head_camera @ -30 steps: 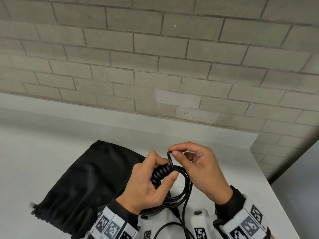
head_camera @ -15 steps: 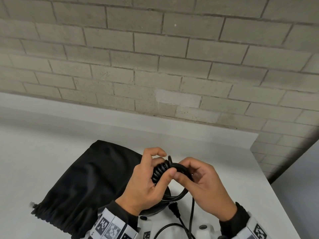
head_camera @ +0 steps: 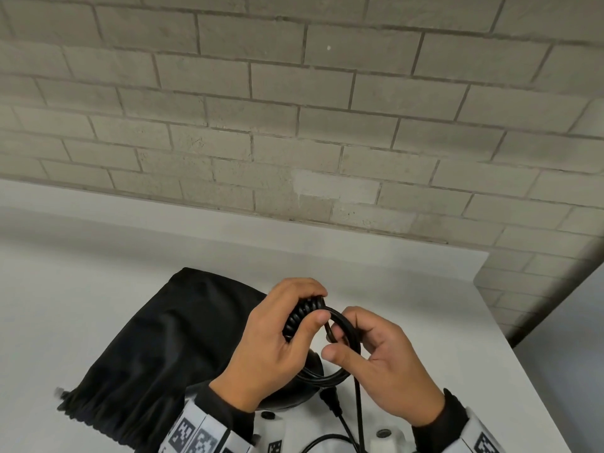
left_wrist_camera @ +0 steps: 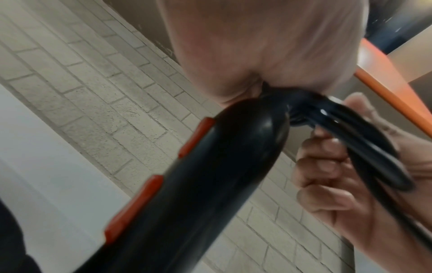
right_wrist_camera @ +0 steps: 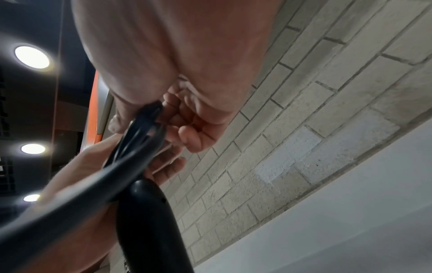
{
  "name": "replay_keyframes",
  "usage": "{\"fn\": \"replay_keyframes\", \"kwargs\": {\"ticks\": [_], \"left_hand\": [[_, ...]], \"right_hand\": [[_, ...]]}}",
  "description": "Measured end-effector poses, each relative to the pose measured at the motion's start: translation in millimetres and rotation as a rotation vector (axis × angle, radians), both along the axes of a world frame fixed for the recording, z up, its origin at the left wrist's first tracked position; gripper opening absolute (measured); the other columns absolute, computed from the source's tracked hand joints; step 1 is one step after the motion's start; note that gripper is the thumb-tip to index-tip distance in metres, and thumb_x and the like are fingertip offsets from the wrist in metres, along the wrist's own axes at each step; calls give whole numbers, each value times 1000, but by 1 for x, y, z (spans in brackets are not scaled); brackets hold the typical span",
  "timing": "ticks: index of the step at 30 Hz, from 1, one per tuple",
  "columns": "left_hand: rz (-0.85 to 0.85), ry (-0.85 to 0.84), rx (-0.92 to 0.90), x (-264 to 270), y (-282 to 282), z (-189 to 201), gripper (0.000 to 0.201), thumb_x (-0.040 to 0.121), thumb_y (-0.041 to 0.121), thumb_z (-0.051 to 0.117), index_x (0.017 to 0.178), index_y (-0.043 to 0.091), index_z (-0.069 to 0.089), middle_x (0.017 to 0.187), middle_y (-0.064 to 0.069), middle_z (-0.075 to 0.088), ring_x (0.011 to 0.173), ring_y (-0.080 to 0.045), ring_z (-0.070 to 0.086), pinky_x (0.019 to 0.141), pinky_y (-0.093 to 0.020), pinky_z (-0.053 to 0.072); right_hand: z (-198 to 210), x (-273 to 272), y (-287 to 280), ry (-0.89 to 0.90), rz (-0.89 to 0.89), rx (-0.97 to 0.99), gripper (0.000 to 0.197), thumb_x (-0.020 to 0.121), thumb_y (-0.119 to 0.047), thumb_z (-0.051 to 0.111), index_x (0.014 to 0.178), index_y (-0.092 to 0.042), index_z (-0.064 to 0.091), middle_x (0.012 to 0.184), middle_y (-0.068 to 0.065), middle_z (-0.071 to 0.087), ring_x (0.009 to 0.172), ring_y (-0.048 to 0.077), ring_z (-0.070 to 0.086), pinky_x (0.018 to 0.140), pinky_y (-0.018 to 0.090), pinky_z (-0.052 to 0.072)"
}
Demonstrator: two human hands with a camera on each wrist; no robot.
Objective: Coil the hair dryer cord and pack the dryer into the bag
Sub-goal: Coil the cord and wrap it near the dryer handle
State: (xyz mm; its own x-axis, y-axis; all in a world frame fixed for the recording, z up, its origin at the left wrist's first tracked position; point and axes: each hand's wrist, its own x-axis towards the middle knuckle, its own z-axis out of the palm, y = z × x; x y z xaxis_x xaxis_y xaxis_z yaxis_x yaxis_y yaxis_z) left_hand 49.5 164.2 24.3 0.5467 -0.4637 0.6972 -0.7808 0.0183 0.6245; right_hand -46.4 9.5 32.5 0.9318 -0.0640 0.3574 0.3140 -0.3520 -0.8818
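Left hand (head_camera: 268, 351) curled around the ribbed strain-relief end of the cord (head_camera: 343, 371), thumb pressed against the coil's upper rim, fingers wrapped over the top; grip closed, holding the cord where it joins the hair dryer (left_wrist_camera: 198, 184). Right hand (head_camera: 385, 364) just beside, thumb and fingers pinching the loops of the same coil from the right side; grip narrow, closed on the cord. Both hands touching the coil, thumbs near one another across the ring of loops.

Coil held upright above the counter (head_camera: 408, 315), between the two hands, several black loops stacked together. Lower arc of the loops hanging below the left palm. Loose tail of cord dropping straight down from the right hand toward the near counter edge, then curving left along the bottom of the head view. A plug-like thickening seen on a second strand beside that tail, though too small to tell for sure.

Dryer handle seen in the left wrist view as a black tube with orange-red switches along one side, running from the lower left up to the left palm, cord emerging right at the grip. In the right wrist view (right_wrist_camera: 149, 221), the same black handle below the pinched loops.

Black drawstring bag (head_camera: 157, 351) lying flat on the counter, left of the hands and partly under the left forearm, gathered mouth toward the near left. Grey brick wall (head_camera: 294, 125) behind the counter.
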Motion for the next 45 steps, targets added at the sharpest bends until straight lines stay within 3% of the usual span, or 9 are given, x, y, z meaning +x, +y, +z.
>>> {"fn": "replay_keyframes", "kwargs": {"ticks": [6, 11, 16, 25, 29, 32, 37, 42, 45], "left_hand": [[-113, 132, 12, -6, 2, 5, 33, 97, 30, 54, 129, 27, 52, 103, 14, 66, 96, -13, 67, 83, -16, 49], [-111, 133, 25, -7, -2, 5, 15, 98, 33, 51, 108, 26, 59, 91, 12, 62, 76, -10, 62, 70, -15, 45], [-94, 120, -40, -11, -7, 4, 17, 94, 35, 56, 101, 19, 57, 81, 19, 64, 67, -2, 62, 65, -11, 44], [-81, 233, -50, -6, -5, 2, 20, 85, 36, 71, 102, 30, 61, 82, -2, 71, 81, -25, 70, 75, -33, 55], [-58, 297, -45, -6, -2, 11, 21, 82, 38, 76, 100, 32, 68, 92, 2, 71, 93, -23, 68, 82, -27, 53], [-62, 349, -56, -9, -5, 16, 19, 83, 22, 76, 101, 23, 69, 89, 8, 72, 86, -11, 69, 76, -15, 50], [-48, 328, -84, -15, -11, 8, 18, 91, 32, 68, 107, 29, 60, 89, 7, 70, 82, -16, 69, 73, -24, 53], [31, 308, -142, -16, -18, 1, 18, 88, 33, 67, 105, 32, 59, 91, 11, 66, 84, -15, 66, 75, -18, 50], [93, 295, -171, -18, -22, -2, 20, 87, 27, 66, 106, 31, 59, 92, 13, 65, 84, -13, 66, 73, -14, 49]], "right_hand": [[10, 2, -9, -45, 2, -179, 17, 82, -28, 75, 77, -23, 60, 71, -13, 57, 66, 10, 51, 66, 20, 44], [12, 1, -11, -45, -36, -234, 18, 83, -33, 74, 76, -25, 59, 71, -11, 57, 67, 15, 52, 64, 34, 46], [10, 1, -8, -47, -35, -226, 19, 83, -34, 73, 76, -20, 61, 70, -11, 57, 67, 14, 52, 64, 32, 46], [15, 3, -11, -43, -33, -245, 15, 82, -32, 74, 76, -31, 60, 69, -16, 54, 67, 14, 51, 65, 37, 45], [19, 5, -14, -66, -60, -317, 19, 83, -32, 73, 76, -20, 61, 68, -11, 52, 66, 11, 47, 62, 33, 43], [21, 7, -13, -104, -86, -371, 21, 85, -33, 71, 76, -18, 60, 67, -13, 49, 66, 8, 46, 62, 17, 37], [23, 5, -9, -84, -132, -358, 16, 84, -35, 71, 80, -22, 63, 71, -11, 55, 69, 8, 50, 63, 15, 38], [8, -1, 7, -220, -472, -349, 38, 75, -38, 78, 105, -31, 55, 98, -17, 49, 84, 6, 52, 72, 11, 41], [-4, -2, 22, -398, -685, -537, 26, 75, -31, 79, 93, -24, 62, 93, -7, 46, 77, 11, 50, 58, 20, 44]]}}
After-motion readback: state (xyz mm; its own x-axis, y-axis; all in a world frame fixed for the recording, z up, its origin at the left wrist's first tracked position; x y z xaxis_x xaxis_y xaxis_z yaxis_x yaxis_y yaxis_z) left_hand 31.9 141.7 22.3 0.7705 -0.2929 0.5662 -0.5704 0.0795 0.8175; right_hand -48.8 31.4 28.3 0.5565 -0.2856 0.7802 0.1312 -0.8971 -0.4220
